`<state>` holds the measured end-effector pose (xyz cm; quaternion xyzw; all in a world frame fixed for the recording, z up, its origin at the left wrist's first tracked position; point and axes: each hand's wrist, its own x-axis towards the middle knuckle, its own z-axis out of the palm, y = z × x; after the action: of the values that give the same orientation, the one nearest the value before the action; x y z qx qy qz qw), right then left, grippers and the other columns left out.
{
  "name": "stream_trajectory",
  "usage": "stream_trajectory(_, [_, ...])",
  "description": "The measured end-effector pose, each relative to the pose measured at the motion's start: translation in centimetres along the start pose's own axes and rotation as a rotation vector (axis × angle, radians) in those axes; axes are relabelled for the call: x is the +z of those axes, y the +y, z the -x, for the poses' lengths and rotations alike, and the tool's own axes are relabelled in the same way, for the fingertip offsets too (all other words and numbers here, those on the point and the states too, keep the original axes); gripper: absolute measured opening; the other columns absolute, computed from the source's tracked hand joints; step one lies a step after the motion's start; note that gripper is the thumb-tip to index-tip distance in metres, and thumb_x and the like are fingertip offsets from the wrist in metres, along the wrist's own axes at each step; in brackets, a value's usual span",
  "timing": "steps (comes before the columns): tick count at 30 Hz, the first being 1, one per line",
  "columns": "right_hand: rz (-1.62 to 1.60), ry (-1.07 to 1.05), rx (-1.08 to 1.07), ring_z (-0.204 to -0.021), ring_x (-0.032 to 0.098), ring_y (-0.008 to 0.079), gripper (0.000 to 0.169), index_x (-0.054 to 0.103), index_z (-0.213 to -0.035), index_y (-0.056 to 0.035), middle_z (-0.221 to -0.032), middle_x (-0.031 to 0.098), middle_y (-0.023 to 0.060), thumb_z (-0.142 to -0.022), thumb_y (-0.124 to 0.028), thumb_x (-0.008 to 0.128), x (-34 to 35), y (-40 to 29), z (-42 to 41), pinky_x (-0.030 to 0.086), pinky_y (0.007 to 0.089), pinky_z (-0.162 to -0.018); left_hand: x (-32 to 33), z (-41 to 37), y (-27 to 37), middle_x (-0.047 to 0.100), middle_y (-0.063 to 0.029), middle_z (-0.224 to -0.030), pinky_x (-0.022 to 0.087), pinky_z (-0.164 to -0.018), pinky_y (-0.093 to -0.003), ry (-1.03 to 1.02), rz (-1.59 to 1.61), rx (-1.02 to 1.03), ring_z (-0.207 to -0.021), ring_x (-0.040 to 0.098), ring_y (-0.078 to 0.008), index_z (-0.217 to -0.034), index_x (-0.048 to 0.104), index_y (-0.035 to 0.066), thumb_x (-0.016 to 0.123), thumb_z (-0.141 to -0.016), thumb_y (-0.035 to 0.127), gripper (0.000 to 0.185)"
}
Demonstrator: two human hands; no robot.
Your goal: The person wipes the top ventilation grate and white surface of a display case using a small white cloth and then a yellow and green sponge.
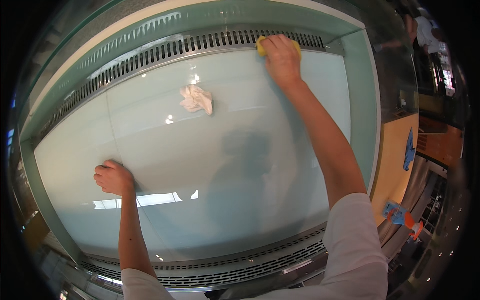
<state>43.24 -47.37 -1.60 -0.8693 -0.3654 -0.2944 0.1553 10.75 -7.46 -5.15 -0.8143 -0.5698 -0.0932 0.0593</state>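
My right hand [281, 58] presses a yellow sponge or cloth [261, 47] against the slotted metal vent strip [204, 42] at the far edge of a glossy pale panel [232, 157]. The panel looks like the glass floor of a display case. My left hand [113, 177] rests on the panel at the left, its fingers curled under; nothing shows in it. Between the hands, nearer the far edge, lies a crumpled whitish tissue or cloth [196, 99]. Reflections and my shadow fall on the panel.
Glass walls [362, 93] frame the panel, with another slotted grille [240, 270] along the near edge. Right of the case are a wooden surface [392, 150], a blue cloth or glove [409, 150] and a spray bottle with an orange head [403, 218]. A person [427, 33] is at the upper right.
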Motion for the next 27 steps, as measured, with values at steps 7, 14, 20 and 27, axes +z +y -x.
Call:
stream_trajectory(7, [0.081,0.010,0.060,-0.087,0.060,0.0266,0.023,0.064,-0.085,-0.0059,-0.089,0.063,0.0071,-0.065,0.006,0.062,-0.4,1.5,1.9,0.052,0.0383,-0.078,-0.2,0.3,0.6,0.053,-0.0124,-0.107,0.040,-0.087,-0.0465,-0.034,-0.038,0.004,-0.103,0.050,-0.0325,-0.105,0.051,0.005,0.036,-0.098,0.034,0.034])
stream_trajectory(14, [0.159,-0.059,0.178,-0.090,0.059,0.0280,0.026,0.064,-0.085,-0.0053,-0.089,0.063,0.0074,-0.063,0.007,0.063,-1.8,3.0,2.3,0.051,0.0382,-0.081,0.3,0.4,0.4,0.053,-0.0125,-0.109,0.041,-0.087,-0.0473,-0.028,-0.014,0.015,-0.104,0.050,-0.0329,-0.103,0.051,0.005,0.036,-0.098,0.034,0.033])
stream_trajectory(20, [0.033,0.013,0.008,-0.088,0.060,0.0274,0.026,0.064,-0.082,-0.0055,-0.087,0.063,0.0067,-0.061,0.008,0.064,0.2,0.8,0.5,0.051,0.0385,-0.079,0.4,-0.2,-0.4,0.053,-0.0127,-0.108,0.041,-0.086,-0.0471,0.015,-0.016,0.016,-0.104,0.050,-0.0336,-0.101,0.050,0.005,0.037,-0.097,0.034,0.032])
stream_trajectory(27, [0.035,0.031,0.149,-0.087,0.059,0.0275,0.026,0.064,-0.082,-0.0055,-0.087,0.063,0.0065,-0.061,0.009,0.063,0.4,-0.4,0.8,0.051,0.0380,-0.079,0.4,-0.2,-0.3,0.053,-0.0122,-0.108,0.041,-0.086,-0.0468,0.021,-0.048,0.030,-0.104,0.050,-0.0332,-0.101,0.051,0.006,0.036,-0.097,0.034,0.032])
